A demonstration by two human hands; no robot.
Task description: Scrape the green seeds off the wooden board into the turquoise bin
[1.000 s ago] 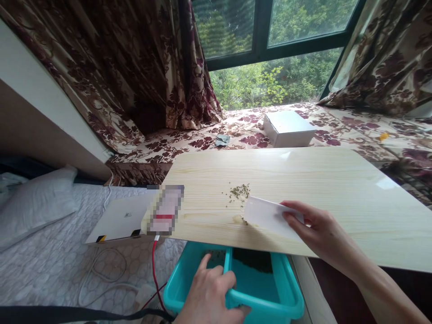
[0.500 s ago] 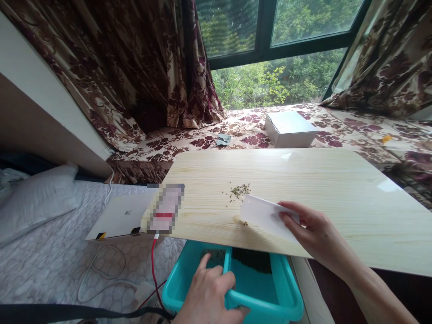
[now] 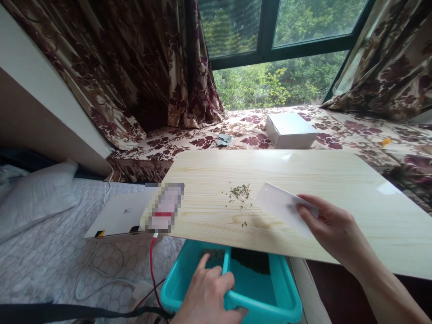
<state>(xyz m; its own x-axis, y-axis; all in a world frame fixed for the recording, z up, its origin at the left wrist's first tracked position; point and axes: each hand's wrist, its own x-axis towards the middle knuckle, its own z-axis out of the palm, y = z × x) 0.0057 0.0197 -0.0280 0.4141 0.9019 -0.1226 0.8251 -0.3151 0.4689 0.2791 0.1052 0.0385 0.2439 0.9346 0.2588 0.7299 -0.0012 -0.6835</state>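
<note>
My right hand (image 3: 332,225) pinches a white card (image 3: 281,204), tilted above the wood-grain table top with its far end to the right of a loose pile of small greenish-brown seeds (image 3: 240,192). A few seeds lie apart, nearer the table's front edge. Below that edge, a teal two-compartment bin (image 3: 293,297) is gripped at its divider by my left hand (image 3: 211,290), its index finger stretched over the left compartment. Some pale bits sit in the left compartment, while a dark mass (image 3: 251,260) lies in the right one.
A blurred-out phone (image 3: 165,207) with a red cable (image 3: 152,265) lies at the left edge of the table (image 3: 337,180). Beside it, a white box (image 3: 116,216) rests on the bed. On the window ledge are another white box (image 3: 292,130) and a grey cloth (image 3: 223,140).
My right hand has drawn the card to the right, away from the seeds, uncovering a few scattered ones. My left hand stays on the bin.
</note>
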